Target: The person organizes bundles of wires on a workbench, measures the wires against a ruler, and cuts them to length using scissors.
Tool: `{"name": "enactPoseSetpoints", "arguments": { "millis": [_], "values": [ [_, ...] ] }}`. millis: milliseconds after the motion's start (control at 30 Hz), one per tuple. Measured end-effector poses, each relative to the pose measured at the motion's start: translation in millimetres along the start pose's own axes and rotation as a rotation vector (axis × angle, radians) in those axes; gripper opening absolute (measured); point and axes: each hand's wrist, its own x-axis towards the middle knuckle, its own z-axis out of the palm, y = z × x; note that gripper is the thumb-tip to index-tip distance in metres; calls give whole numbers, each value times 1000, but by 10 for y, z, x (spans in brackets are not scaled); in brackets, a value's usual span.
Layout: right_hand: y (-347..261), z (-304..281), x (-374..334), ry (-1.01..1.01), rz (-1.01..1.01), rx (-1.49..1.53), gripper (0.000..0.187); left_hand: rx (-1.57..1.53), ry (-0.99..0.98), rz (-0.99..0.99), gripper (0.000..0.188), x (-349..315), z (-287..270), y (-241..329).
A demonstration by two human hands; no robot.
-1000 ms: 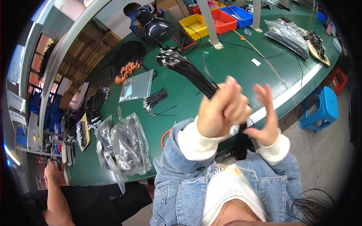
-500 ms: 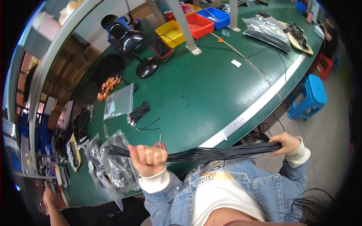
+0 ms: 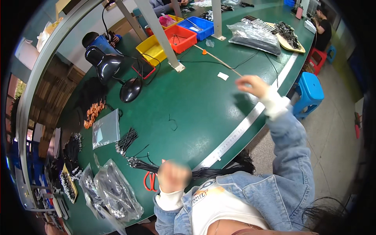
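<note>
From far off, I watch two bare hands over a long green bench (image 3: pixel 196 105), and I call its far edge twelve o'clock. The left hand (image 3: pixel 174 176) looks blurry, but I can tell it is squeezed in a fist around a long bunch of thin black cables with shiny silver tips (image 3: pixel 219 170). The bunch lies nearly sideways along the near edge. From that fist, the silver tips poke out between nine and ten o'clock, and the long black tails go to three o'clock. The right hand (image 3: pixel 252 85) is well apart, at about half past one from the left one. Its fingers are a bit bent and spread, and I see nothing in them. A shadow sits below it, so I think it is up in the air. From there, the black tails are at about six o'clock, past a flat white measuring strip (image 3: pixel 235 135). So the left hand is the near one, and it alone has the bunch. Scissors with red loop handles (image 3: pixel 145 182) sit just beside that fist at nine o'clock, and a little pile of short black cables (image 3: pixel 127 140) lies at ten o'clock.
</note>
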Motion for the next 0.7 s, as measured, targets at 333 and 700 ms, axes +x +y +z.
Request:
{"name": "enactPoseSetpoints", "arguments": {
  "millis": [333, 700],
  "values": [
    [700, 773, 1172, 457, 183, -467, 24, -65, 120, -3, 47, 58, -60, 61],
    [99, 369, 995, 423, 253, -207, 10, -63, 106, -33, 44, 112, -92, 57]
  ]
}}
